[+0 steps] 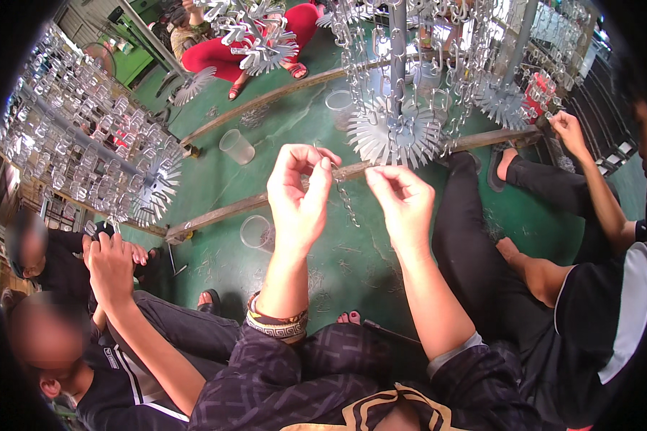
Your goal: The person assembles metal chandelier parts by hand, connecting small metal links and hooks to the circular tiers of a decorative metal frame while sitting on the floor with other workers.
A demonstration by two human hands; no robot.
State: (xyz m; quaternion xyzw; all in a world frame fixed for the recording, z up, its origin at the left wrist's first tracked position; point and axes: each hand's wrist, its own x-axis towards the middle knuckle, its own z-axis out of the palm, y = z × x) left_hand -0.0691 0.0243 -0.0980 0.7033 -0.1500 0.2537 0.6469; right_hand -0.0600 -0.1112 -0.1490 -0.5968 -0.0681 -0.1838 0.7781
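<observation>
Chain (pixel 347 202) between left hand (pixel 298 197) and right hand (pixel 404 205); cup (pixel 255 232) left below.

Left hand (pixel 298 194) and right hand (pixel 402 201) raised side by side, fingertips pinching a short metal chain (pixel 346 201) that dangles between them. Just beyond the hands, a wooden bar (pixel 223 212) crosses the green floor (pixel 352 258). Clear plastic cup (pixel 255 232) sits just left of the left hand. Hanging chain rack (pixel 395 122) above the right hand.
</observation>
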